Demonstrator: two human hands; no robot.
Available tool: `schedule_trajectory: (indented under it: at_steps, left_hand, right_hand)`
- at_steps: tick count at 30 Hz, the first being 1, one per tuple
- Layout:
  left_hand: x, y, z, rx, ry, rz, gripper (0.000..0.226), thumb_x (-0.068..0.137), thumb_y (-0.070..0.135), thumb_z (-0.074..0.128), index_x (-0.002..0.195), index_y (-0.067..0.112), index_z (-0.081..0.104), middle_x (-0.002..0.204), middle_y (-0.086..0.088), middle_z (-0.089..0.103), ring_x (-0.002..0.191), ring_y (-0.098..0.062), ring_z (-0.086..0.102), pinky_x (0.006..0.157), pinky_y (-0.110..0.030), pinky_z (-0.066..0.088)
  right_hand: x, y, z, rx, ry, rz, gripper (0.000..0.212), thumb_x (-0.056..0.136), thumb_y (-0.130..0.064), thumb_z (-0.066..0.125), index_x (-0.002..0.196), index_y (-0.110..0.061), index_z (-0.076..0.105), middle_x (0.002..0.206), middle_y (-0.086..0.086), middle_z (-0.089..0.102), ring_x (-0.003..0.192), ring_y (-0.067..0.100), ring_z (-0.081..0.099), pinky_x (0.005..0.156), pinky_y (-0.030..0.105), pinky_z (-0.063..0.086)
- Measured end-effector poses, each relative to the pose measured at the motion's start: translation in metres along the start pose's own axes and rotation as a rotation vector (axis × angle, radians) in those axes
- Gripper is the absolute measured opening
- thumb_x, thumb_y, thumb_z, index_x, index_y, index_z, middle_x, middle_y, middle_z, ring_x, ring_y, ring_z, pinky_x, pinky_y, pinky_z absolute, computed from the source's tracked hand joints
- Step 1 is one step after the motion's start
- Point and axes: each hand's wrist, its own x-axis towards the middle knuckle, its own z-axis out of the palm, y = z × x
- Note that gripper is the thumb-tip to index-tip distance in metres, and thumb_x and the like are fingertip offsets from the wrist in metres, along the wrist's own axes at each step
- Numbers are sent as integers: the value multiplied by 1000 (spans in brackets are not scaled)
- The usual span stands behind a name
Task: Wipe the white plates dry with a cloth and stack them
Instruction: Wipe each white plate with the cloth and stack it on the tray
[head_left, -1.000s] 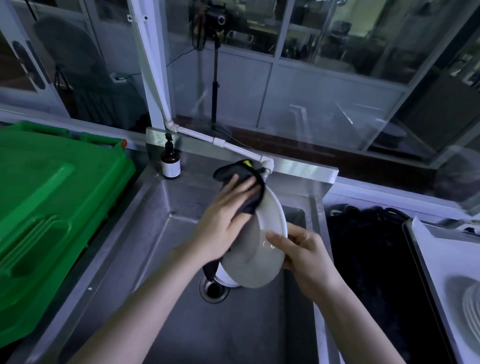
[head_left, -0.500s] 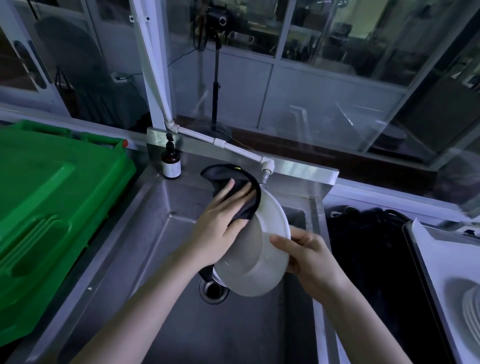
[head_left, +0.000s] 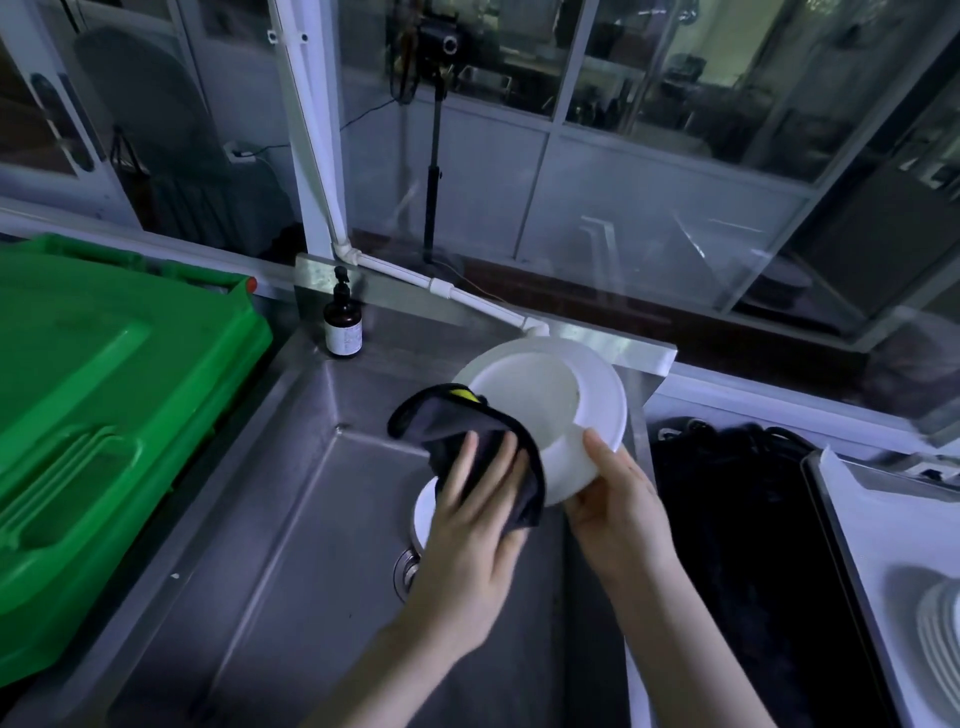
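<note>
Right hand (head_left: 618, 509) pinched the plate (head_left: 550, 395) at its rim; left hand (head_left: 467, 545), fingers spread, pressed the cloth (head_left: 452, 421) against it over the sink (head_left: 291, 519).

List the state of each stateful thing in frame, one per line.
white plate, tilted, held over the sink.
cloth, pressed on the plate's near-left side.
left hand, straight fingers press the cloth.
right hand, grips the plate's rim.
second plate, lying in the sink, partly hidden.
plate stack, stacked at the right edge.
pump bottle, upright at the sink's back corner.
green bin, lid down.
</note>
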Motion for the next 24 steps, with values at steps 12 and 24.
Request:
schedule_trajectory:
  at_steps: [12, 24]
  left_hand:
    - [1, -8, -7, 51, -40, 8, 68, 93, 15, 45, 155, 31, 21, 163, 15, 15, 153, -19, 5, 121, -36, 15]
    - [12, -10, -15, -16, -46, -16, 59, 94, 9, 49, 149, 22, 32, 158, 8, 28, 150, -15, 20, 115, -52, 31]
  right_hand:
    - [4, -12, 2, 85, 42, -41, 30, 89, -14, 62, 117, -4, 68, 117, 18, 72, 103, 26, 72, 77, 33, 61]
    - [0, -6, -5, 7, 29, -3, 33, 80, -19, 67, 107, -3, 73, 113, 22, 72, 98, 30, 73, 71, 33, 61]
